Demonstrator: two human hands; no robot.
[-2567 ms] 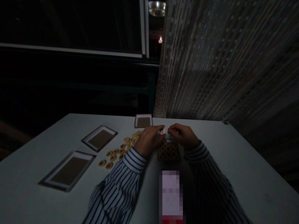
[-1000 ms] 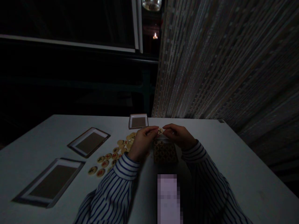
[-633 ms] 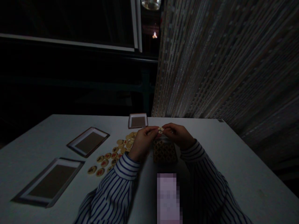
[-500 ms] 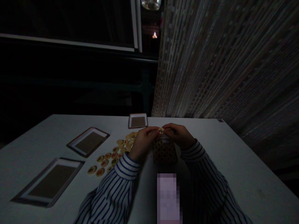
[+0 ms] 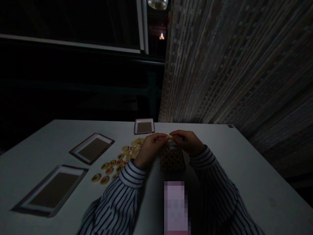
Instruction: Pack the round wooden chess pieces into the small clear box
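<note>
Between the fingertips of my left hand (image 5: 151, 147) and my right hand (image 5: 187, 141) is a small round Chinese chess piece (image 5: 170, 138), pale with a dark character on its face. Both hands pinch it from opposite sides, above the far end of a box of chess pieces (image 5: 172, 160). That box holds rows of round pieces and lies just below my hands. To the left, several loose chess pieces (image 5: 119, 163) with red or dark characters are spread on the table, partly hidden by my left forearm. Some of them show plain faces.
Three shallow rectangular trays or lids stand on the white table (image 5: 234, 182): a large one (image 5: 51, 191) at the near left, a middle one (image 5: 93, 149) behind it, and a small one (image 5: 144, 127) at the far edge. A string curtain (image 5: 207, 65) hangs behind the table.
The held chess piece has turned slightly between my fingertips and shifted a touch to the right. The hands otherwise stay in nearly the same place.
</note>
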